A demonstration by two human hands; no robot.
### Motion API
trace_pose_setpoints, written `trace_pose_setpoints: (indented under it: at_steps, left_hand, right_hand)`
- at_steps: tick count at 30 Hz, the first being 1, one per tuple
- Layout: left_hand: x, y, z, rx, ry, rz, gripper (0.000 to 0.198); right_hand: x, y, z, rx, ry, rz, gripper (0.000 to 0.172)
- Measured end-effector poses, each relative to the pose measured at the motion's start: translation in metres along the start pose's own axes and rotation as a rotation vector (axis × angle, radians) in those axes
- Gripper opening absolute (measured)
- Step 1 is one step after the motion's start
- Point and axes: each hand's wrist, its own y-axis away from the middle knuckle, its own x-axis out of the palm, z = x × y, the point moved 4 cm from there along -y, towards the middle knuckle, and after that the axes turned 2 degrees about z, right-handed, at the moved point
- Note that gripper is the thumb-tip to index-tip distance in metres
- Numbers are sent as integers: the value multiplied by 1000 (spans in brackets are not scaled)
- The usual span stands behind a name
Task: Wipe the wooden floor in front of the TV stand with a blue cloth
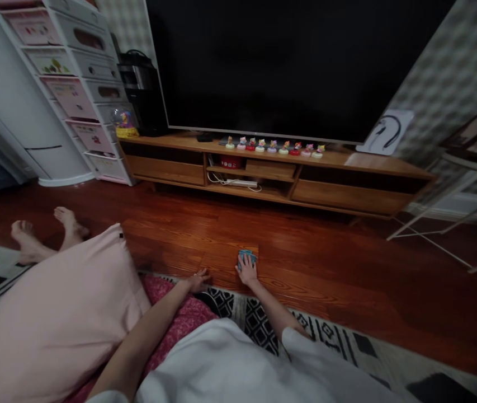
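Note:
My right hand (pixel 247 270) lies over a small blue, cloth-like item (pixel 247 256) on the reddish wooden floor (pixel 305 257). Its fingers are spread on top of the item, whose edges show around the fingertips. My left hand (pixel 198 280) rests lower and to the left, near the rug's edge, with fingers apart and nothing visible in it. Between the two hands is a strip of bare floor.
Ahead stands a low wooden TV cabinet (pixel 351 198) with small figurines (pixel 272 146) under a large television (pixel 288 61). A pink pillow (pixel 62 313) lies at the left, by bare feet (pixel 28 240). A patterned rug (pixel 259 324) and white-legged stand (pixel 452 224) also show.

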Motion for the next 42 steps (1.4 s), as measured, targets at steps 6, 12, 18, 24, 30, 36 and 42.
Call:
trace_pose_setpoints:
  at_steps: [6,12,18,24,30,36,42]
  left_hand:
    - [4,-4,4,-4,-20,3,72]
    - [4,-2,5,16,0,0,70]
    - [-1,2,1,1,-1,-2,73]
    - [-4,5,-3,-16,33,2,74]
    - [0,2,-3,-35,42,24,73]
    - [1,1,-2,-12,4,26,74]
    - [0,2,0,-28,18,-3,73]
  right_hand:
    - [70,73,0,-299,-13,-92,58]
    - [87,84,-8,-267,-28,-250,54]
    - [29,3,-34,41,0,-190,56]
    - [31,-6,-36,63,34,-150,58]
    - [86,66,-20,-165,45,-245,58]
    - [75,58,-14,-144,38,-241,58]
    - [28,-17,-12,50,40,-172,61]
